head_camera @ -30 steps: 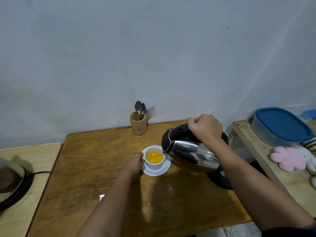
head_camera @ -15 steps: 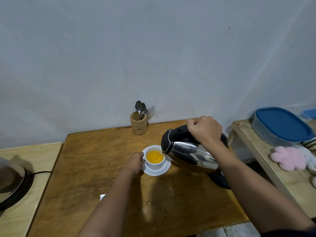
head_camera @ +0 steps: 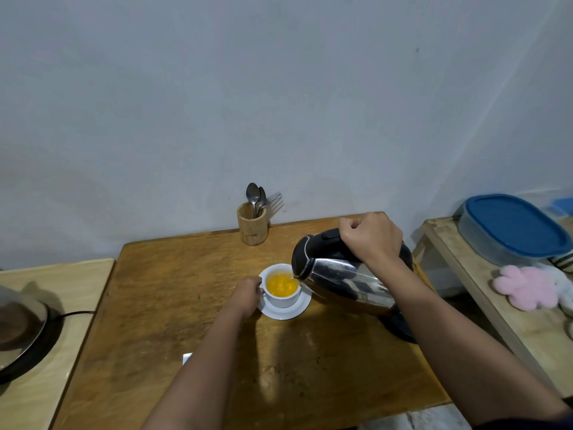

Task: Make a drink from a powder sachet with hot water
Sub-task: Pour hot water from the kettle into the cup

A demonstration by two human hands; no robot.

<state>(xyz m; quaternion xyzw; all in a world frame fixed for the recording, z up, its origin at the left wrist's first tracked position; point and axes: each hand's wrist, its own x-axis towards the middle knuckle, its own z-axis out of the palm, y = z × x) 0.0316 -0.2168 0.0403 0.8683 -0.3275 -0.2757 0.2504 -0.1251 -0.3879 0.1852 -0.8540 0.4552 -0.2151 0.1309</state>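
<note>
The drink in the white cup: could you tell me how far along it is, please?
Done: powder is in, since the liquid in the cup is orange. In hand: the right hand tips the kettle with its spout at the rim, while the left hand steadies the cup on its saucer. Left: stirring; the spoons stand in their holder.

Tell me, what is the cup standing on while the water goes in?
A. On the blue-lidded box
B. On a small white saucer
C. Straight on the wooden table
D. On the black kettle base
B: the white cup of orange drink sits on a white saucer on the table, steadied by the left hand while the right hand tips the kettle over it.
</note>
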